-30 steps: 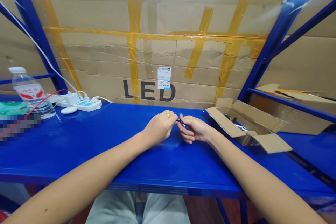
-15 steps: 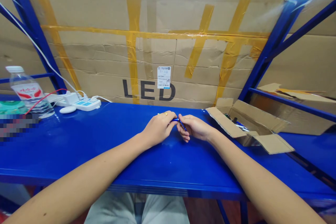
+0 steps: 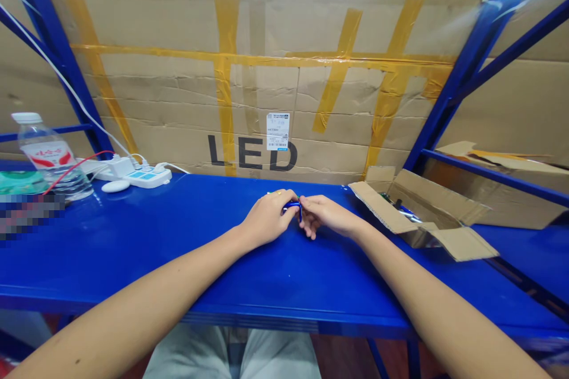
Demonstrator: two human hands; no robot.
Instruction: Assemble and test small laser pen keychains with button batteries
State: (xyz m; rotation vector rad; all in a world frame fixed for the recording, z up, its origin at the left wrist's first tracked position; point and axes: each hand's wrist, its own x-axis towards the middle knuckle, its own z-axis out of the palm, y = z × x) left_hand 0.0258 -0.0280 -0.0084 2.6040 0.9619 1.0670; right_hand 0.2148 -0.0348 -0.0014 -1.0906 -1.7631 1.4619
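Observation:
My left hand [image 3: 272, 216] holds a small glossy blue object [image 3: 291, 205] between thumb and fingers, above the middle of the blue tabletop [image 3: 186, 249]. Its kind cannot be made out, since fingers cover most of it. A thin blue piece hangs down from its right end. My right hand [image 3: 326, 214] meets it there, thumb and forefinger pinching at that end, the other fingers curled below. Something tiny and greenish shows between the fingertips. On the left ring finger sits a gold-coloured ring [image 3: 279, 192].
At right stands an open cardboard box [image 3: 448, 195] with small blue and dark items inside. On the left are a water bottle [image 3: 51, 157], a white power strip [image 3: 149, 176] and a white oval thing [image 3: 115, 186]. A taped cardboard panel [image 3: 178, 106] closes off the back.
My right hand has shifted slightly left, closer to my left hand. The thin blue piece, slanted across my right fingers before, now points nearly straight down.

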